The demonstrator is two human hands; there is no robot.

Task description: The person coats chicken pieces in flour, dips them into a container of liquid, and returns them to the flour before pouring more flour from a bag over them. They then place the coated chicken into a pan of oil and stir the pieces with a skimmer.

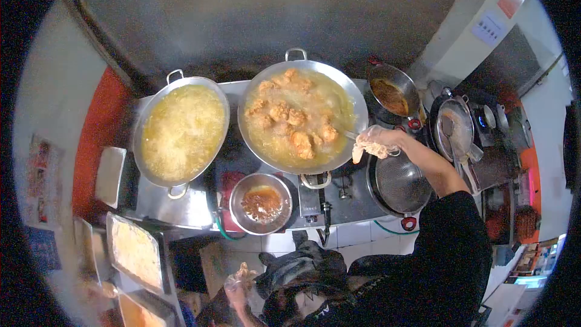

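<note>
Two woks bubble ahead; my gloved right hand (376, 143) grips a utensil handle (351, 135) at the chicken wok's (302, 118) rim, so I'd stir gently, while my left hand (239, 280) hangs low, loosely curled.

Two woks side by side on the stove (200, 206): left wok (180, 130), right wok (302, 115); small bowl (261, 203) in front, strainer (399, 184) to the right.

Soot-darkened wall (254, 6), orange side wall (100, 127), white tiled counter front (357, 233), paper notices (490, 27)
</note>
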